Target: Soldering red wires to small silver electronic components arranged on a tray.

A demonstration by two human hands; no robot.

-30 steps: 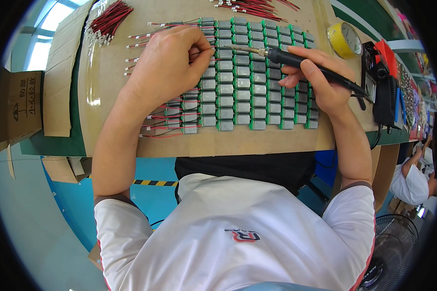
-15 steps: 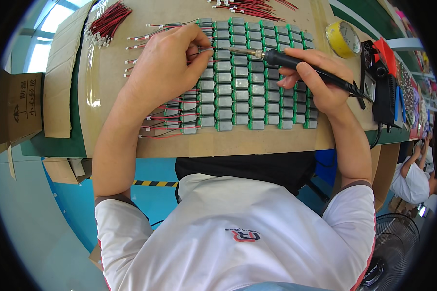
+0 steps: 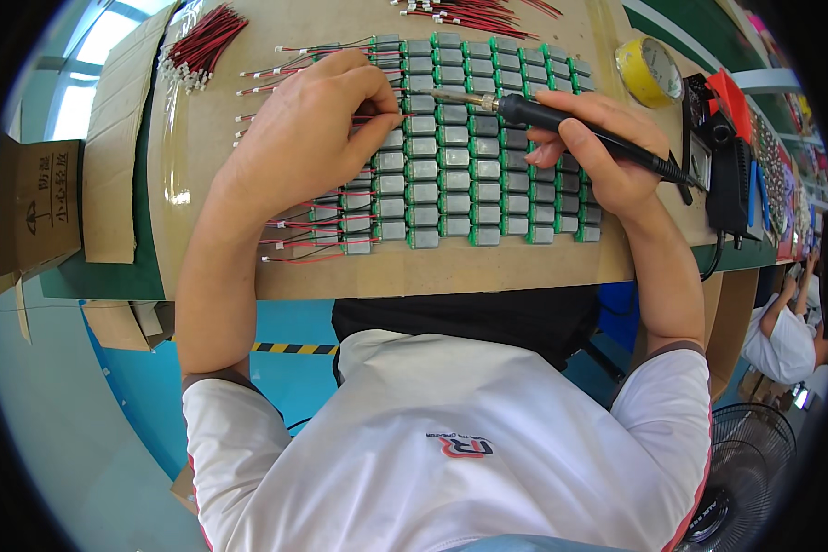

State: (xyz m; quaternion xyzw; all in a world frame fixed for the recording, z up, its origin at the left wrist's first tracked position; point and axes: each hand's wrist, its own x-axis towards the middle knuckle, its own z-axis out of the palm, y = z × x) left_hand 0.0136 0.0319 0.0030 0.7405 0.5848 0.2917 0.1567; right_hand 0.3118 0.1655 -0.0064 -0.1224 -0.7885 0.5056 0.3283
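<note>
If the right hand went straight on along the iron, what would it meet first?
Likely the left hand: the soldering iron in the right hand points toward it. Height is unclear, so a grey module might come first.

Worker's hands: two, left hand [image 3: 317, 129] toward 11 o'clock, right hand [image 3: 621, 152] toward 2
Soldering iron [image 3: 535, 113]: one, 1 o'clock
Grey-and-green modules [image 3: 454, 159]: dozens, around 12 o'clock, some hidden
Attached red-and-black leads [image 3: 308, 258]: over six, 10 to 11 o'clock
Loose lead bundles [image 3: 210, 41]: two, 11 and 12 o'clock
Yellow tape roll [image 3: 635, 74]: one, 2 o'clock
Cartons [image 3: 41, 179]: at least two, 9 o'clock
Fan [image 3: 745, 469]: one, 4 o'clock
</note>
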